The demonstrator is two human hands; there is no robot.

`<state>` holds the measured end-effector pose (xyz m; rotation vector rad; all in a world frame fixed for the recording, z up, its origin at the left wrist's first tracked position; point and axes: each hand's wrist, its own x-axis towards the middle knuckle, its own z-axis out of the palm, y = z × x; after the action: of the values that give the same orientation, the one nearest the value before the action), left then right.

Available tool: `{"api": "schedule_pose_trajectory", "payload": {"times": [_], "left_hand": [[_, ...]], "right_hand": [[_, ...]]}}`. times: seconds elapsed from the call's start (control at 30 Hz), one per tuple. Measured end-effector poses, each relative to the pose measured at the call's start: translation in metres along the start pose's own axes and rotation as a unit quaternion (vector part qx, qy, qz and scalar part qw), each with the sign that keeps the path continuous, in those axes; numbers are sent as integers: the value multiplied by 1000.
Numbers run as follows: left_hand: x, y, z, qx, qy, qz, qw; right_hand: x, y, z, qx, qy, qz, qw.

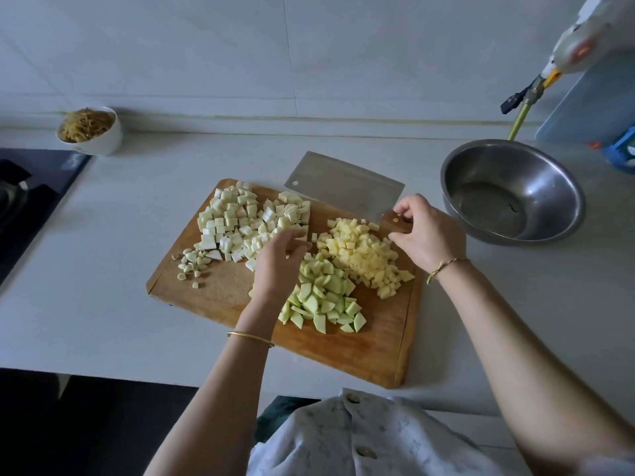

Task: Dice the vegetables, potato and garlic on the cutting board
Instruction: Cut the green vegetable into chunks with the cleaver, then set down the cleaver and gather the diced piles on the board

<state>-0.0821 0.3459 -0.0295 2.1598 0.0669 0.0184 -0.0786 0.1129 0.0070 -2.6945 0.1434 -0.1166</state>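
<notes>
Right grip point(426, 235): fingers curled round cleaver handle point(396, 222). Left grip point(278, 266): fingers bent, tips among white dice point(237, 218); hold unclear.

I'm logging the cutting board point(360, 352) as showing orange-brown wood grain. On it, white cubes point(237, 218) are sitting far-left, yellow cubes point(364, 259) right, pale green pieces point(326, 300) centre, cream garlic bits point(192, 264) at its left edge. Beyond the board the cleaver point(343, 187) is reading dull grey, handle brown; right of the board the bowl point(512, 190) is gleaming silver.
</notes>
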Motion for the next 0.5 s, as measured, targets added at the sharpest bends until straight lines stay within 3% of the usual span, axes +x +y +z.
{"api": "schedule_pose_trajectory", "payload": {"times": [0.3, 0.5], "left_hand": [[40, 15, 7, 21, -4, -29, 999], [59, 23, 11, 20, 13, -57, 998]], "right_hand": [[126, -4, 36, -69, -48, -32, 996], [200, 21, 69, -56, -101, -58, 992]]}}
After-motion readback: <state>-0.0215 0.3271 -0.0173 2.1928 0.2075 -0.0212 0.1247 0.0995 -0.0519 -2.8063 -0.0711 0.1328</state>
